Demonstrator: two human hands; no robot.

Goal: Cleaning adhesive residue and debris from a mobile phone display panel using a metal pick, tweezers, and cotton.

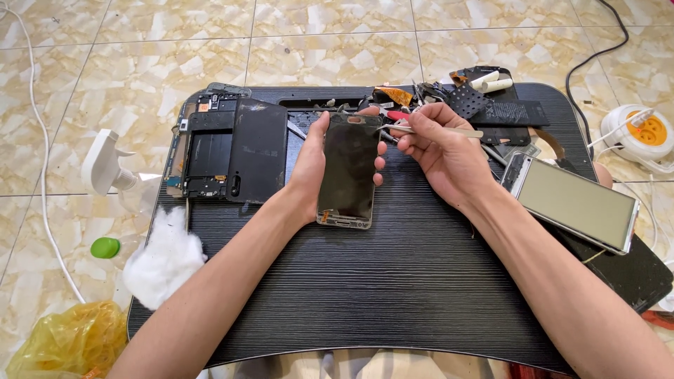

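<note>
Near the far edge of the worktop point(393, 295), about midway along it, our left hand point(312, 165) is wrapped around a dark screen panel point(349, 170), thumb on one long side and fingertips curling over the other, holding it face up just above the surface. Our right hand point(442, 151) is closed on thin tweezers point(428, 130), whose tip sits at the panel's top corner.

We judge the teardown well along: the panel is already free of its body, and the frame point(209, 154) and back cover point(257, 151) lie side by side toward the far left corner, opened and stripped. A heap of small parts point(456, 98) (flex strips, a battery, tools) fills the far right corner. Another phone point(574, 202), pale-screened and whole, rests tilted at the right edge. What seems left is fine work at the panel's upper end; whether anything clings there we cannot tell.

Cotton wool point(165, 256) hangs over the left edge, with a spray bottle point(105, 165) and green cap point(105, 247) on the floor beside it.
</note>
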